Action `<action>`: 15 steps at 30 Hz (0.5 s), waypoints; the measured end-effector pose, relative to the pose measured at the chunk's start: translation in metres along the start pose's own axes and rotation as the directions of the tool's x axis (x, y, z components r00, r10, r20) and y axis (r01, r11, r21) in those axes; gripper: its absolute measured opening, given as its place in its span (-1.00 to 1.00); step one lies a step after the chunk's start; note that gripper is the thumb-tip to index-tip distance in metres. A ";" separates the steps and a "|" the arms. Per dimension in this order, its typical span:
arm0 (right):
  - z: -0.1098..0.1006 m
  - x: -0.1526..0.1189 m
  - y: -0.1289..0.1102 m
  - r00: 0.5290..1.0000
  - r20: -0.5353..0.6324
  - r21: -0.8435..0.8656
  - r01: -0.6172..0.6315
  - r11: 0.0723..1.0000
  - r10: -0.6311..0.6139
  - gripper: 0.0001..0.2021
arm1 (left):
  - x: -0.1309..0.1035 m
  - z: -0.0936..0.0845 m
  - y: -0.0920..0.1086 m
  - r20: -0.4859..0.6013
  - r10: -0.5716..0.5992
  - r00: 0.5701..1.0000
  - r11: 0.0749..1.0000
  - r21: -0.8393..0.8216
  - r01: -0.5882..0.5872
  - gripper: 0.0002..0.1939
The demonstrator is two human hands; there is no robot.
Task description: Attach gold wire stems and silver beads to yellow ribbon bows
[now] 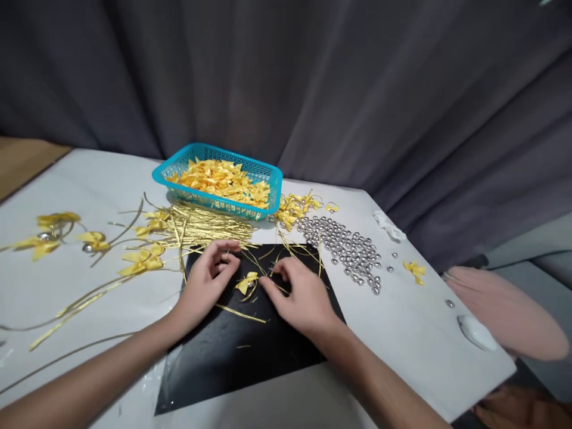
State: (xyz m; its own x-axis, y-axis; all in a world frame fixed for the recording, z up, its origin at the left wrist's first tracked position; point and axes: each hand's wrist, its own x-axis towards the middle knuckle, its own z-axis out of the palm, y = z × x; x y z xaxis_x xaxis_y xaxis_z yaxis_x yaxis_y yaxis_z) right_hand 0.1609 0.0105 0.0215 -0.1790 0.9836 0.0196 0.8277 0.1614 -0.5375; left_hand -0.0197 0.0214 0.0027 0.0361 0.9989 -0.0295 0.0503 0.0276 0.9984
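A small yellow ribbon bow with a silver bead lies between my hands over a black mat. My left hand is at the bow's upper left, fingers curled, with a thin gold cord at the closed fingertips. My right hand is at the right of the bow. Its thumb comes close to the bow, and its bent fingers pinch thin cord; the exact grip is partly hidden. A loose piece of gold cord rests on the mat below the bow.
A blue basket full of yellow bows stands behind a bundle of gold cords. Silver beads spread to the right. Finished-looking bows with cords lie left. A white rounded object sits near the right edge.
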 end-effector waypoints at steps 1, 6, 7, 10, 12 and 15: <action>0.006 0.001 -0.006 0.997 0.065 0.122 -0.049 0.991 0.042 -0.86 | 0.000 0.000 -0.001 -0.014 0.018 1.000 1.000 0.004 -0.018 -0.80; 0.024 0.009 -0.016 0.997 0.070 0.397 -0.064 0.915 0.040 -0.87 | 0.000 0.003 -0.013 -0.079 0.067 0.995 0.996 0.055 -0.063 -0.75; 0.024 0.010 -0.015 0.997 0.061 0.459 -0.073 0.885 0.050 -0.89 | 0.000 0.004 -0.014 -0.072 0.064 0.995 0.996 0.071 -0.059 -0.73; 0.020 0.010 -0.011 0.994 0.096 0.640 -0.107 0.761 0.060 -0.89 | 0.002 0.008 -0.013 0.030 0.041 0.999 0.994 0.098 -0.044 -0.65; 0.017 0.008 -0.010 0.987 0.152 0.741 -0.145 0.656 0.047 -0.81 | 0.004 0.010 -0.009 0.143 0.017 0.990 0.995 0.097 -0.031 -0.66; 0.016 0.007 -0.011 0.977 0.207 0.834 -0.201 0.513 0.045 -0.67 | 0.007 0.011 -0.004 0.266 -0.014 0.964 0.997 0.082 -0.009 -0.70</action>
State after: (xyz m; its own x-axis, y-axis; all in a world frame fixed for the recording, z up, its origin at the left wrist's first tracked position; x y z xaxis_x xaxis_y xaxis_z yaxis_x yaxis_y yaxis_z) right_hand 0.1418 0.0144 0.0140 -0.2479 0.9519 -0.1799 0.0170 -0.1814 -0.9833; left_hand -0.0091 0.0280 -0.0017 0.2992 0.9526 -0.0550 0.1318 0.0158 0.9911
